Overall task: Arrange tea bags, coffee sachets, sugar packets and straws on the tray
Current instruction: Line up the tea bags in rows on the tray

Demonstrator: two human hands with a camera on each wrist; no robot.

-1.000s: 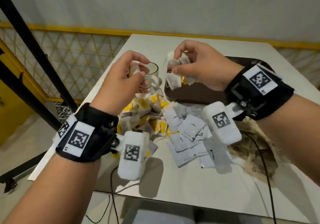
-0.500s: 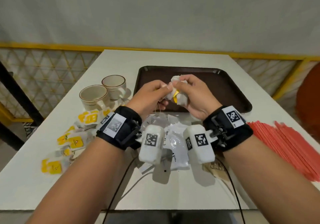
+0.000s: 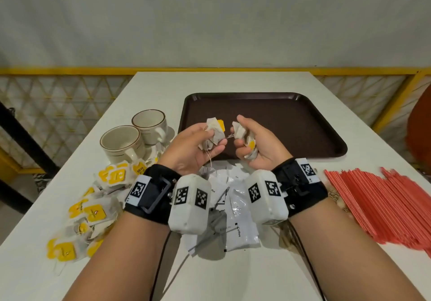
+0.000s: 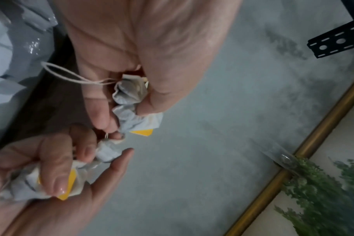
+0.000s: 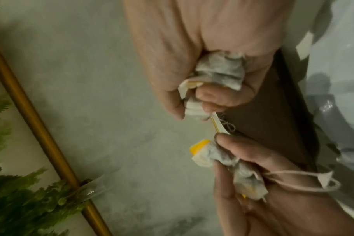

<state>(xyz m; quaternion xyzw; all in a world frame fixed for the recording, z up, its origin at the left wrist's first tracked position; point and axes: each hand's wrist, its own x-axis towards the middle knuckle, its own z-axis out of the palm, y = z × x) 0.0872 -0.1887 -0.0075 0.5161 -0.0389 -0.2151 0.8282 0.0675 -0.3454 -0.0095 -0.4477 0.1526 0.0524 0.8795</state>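
Note:
Both hands hover palm-up over the near edge of the dark brown tray (image 3: 291,123). My left hand (image 3: 198,146) grips a crumpled bunch of tea bags (image 3: 213,132) with a yellow tag; its string dangles below. My right hand (image 3: 254,144) grips another bunch of tea bags (image 3: 245,137) with yellow tags. A thin string runs between the two bunches. In the left wrist view the left hand's tea bags (image 4: 131,102) show between thumb and fingers; in the right wrist view the right hand's tea bags (image 5: 218,75) are squeezed in the fist. Loose tea bags (image 3: 93,209) lie left, white coffee sachets (image 3: 233,209) under the wrists, red straws (image 3: 387,205) right.
Two cream cups (image 3: 133,142) stand left of the tray on the white table (image 3: 233,275). Brown packets (image 3: 335,198) peek out beside the right wrist. A yellow railing (image 3: 70,71) runs behind the table, and a black cable (image 3: 161,261) hangs near the front edge.
The hands, pressed together on one clump of tea bags half a second ago, have drawn apart, each keeping a bunch. The view has swung from the table's left side to face the tray.

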